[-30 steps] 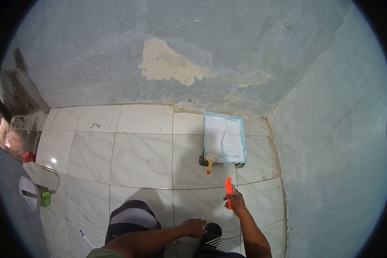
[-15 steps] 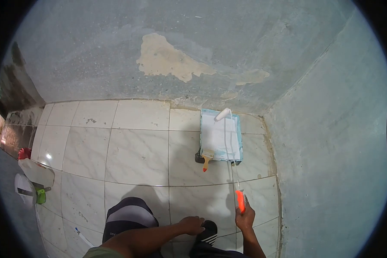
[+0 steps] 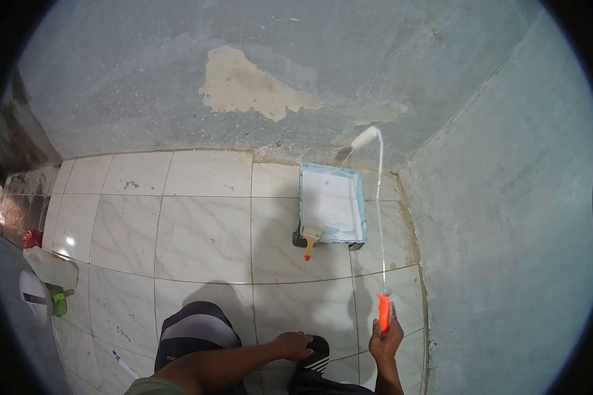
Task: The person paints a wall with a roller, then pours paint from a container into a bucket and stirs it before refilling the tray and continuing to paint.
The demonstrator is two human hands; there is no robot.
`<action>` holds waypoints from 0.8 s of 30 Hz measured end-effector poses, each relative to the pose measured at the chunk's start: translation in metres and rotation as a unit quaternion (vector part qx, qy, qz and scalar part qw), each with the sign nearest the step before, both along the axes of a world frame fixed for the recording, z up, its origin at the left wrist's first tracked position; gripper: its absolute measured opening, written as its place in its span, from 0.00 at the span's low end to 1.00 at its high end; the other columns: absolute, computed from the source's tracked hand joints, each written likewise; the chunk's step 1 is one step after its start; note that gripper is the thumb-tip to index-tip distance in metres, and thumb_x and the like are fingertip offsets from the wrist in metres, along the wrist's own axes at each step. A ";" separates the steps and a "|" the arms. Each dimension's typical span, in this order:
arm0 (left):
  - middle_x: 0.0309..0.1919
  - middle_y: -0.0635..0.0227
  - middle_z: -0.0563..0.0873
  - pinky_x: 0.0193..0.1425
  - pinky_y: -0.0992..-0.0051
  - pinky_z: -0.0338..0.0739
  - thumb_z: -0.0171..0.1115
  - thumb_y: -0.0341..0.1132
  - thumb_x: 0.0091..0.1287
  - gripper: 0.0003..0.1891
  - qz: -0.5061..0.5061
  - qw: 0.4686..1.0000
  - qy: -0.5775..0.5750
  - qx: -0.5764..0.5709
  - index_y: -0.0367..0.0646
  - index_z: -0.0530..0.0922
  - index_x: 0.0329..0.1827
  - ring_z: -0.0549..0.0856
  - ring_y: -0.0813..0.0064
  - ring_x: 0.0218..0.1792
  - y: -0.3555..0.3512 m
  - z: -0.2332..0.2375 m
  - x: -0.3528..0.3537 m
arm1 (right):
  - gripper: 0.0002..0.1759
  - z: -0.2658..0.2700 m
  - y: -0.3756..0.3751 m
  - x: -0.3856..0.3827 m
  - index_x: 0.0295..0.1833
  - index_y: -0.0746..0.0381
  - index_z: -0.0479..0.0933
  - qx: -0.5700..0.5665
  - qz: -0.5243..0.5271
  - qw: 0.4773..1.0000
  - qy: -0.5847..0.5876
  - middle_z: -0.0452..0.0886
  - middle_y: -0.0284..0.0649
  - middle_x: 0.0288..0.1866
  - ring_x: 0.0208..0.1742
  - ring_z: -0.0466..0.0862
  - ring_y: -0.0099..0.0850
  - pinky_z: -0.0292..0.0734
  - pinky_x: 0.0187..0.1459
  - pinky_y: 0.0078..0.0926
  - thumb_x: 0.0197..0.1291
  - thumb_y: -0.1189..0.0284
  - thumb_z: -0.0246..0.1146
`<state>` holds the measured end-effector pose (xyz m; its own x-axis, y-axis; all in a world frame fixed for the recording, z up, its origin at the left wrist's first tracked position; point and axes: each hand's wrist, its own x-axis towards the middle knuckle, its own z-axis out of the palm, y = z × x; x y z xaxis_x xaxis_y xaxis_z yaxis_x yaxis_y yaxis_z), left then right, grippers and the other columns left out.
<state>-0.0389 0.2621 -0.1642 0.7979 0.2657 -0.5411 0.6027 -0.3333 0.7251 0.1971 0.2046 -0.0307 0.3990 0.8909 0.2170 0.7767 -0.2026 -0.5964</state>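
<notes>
My right hand (image 3: 386,339) is closed round the orange handle of a paint roller (image 3: 384,313). Its long metal rod reaches up to a white roller head (image 3: 364,137), raised above the far edge of a paint tray (image 3: 362,197). A thin white streak hangs below the head. White paint (image 3: 329,197) covers the tray's inside. Across the tray's near edge rests a paintbrush (image 3: 310,243) with a wooden handle and red tip. My left hand (image 3: 293,345) holds nothing visible; its fingers are loosely bent and slightly apart near a black striped slipper (image 3: 318,352).
Ahead stands a grey wall (image 3: 138,85) with a bare beige patch (image 3: 250,89), meeting another wall (image 3: 514,217) at right. On the tiled floor (image 3: 204,230) at left are a white container (image 3: 54,266) and a green-handled tool (image 3: 59,303). A thin white stick (image 3: 124,363) lies nearer.
The roller head has risen out of the tray, up and to the right. My right hand has shifted slightly right with the handle. My left hand stays about where it was.
</notes>
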 end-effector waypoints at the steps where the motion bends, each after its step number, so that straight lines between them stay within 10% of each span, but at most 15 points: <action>1: 0.57 0.46 0.80 0.62 0.53 0.76 0.56 0.52 0.69 0.29 0.002 1.000 0.001 -0.001 0.40 0.72 0.65 0.81 0.48 0.58 -0.001 -0.001 0.000 | 0.31 -0.003 -0.002 0.004 0.67 0.78 0.68 -0.002 0.000 1.000 0.001 0.78 0.68 0.59 0.57 0.82 0.58 0.75 0.59 0.43 0.58 0.79 0.63; 22: 0.58 0.49 0.79 0.64 0.53 0.75 0.55 0.53 0.70 0.29 -0.022 0.999 0.013 -0.025 0.42 0.71 0.67 0.80 0.47 0.58 -0.005 0.011 0.008 | 0.27 -0.070 -0.046 -0.009 0.62 0.81 0.69 0.014 -0.032 0.999 0.016 0.80 0.69 0.51 0.48 0.83 0.61 0.80 0.49 0.47 0.61 0.75 0.63; 24: 0.59 0.49 0.79 0.64 0.53 0.74 0.55 0.53 0.70 0.29 -0.023 0.999 0.013 -0.027 0.42 0.71 0.68 0.80 0.48 0.59 -0.006 0.008 0.008 | 0.26 -0.093 -0.049 -0.005 0.62 0.80 0.70 0.075 0.036 0.989 -0.123 0.81 0.66 0.47 0.42 0.84 0.58 0.80 0.44 0.47 0.61 0.75 0.63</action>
<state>-0.0311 0.2562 -0.1559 0.7943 0.1983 -0.5742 0.6061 -0.3217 0.7274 0.1925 0.1557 -0.1239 0.2547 0.8650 0.4323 0.9114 -0.0653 -0.4064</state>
